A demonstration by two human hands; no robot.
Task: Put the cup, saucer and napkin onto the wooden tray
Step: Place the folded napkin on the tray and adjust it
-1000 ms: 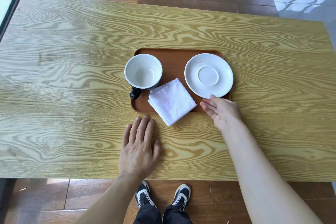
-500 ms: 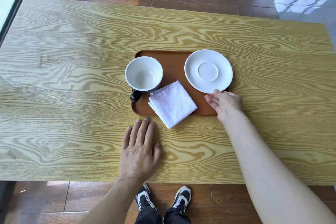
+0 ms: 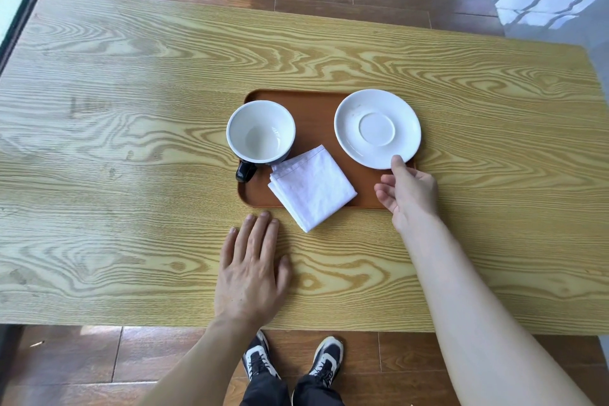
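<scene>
A brown wooden tray (image 3: 316,115) lies at the middle of the table. On its left part stands a white-lined dark cup (image 3: 260,132), its handle pointing toward me. A folded white napkin (image 3: 313,188) rests on the tray's near part, one corner hanging over the near rim onto the table. A white saucer (image 3: 377,127) sits on the tray's right part and overlaps the right rim. My right hand (image 3: 410,193) is at the saucer's near edge, thumb tip touching the rim, fingers loosely curled and apart from it. My left hand (image 3: 252,269) lies flat on the table, fingers spread, just short of the tray.
The light wood-grain table (image 3: 131,142) runs wide to both sides of the tray. Its near edge is just behind my left wrist. Below it I see dark floorboards and my shoes (image 3: 290,359). A window strip borders the far left.
My right hand and the saucer have moved a little away from me, farther onto the tray. My fingers have come off the saucer and only the thumb touches it. The left hand has stayed put.
</scene>
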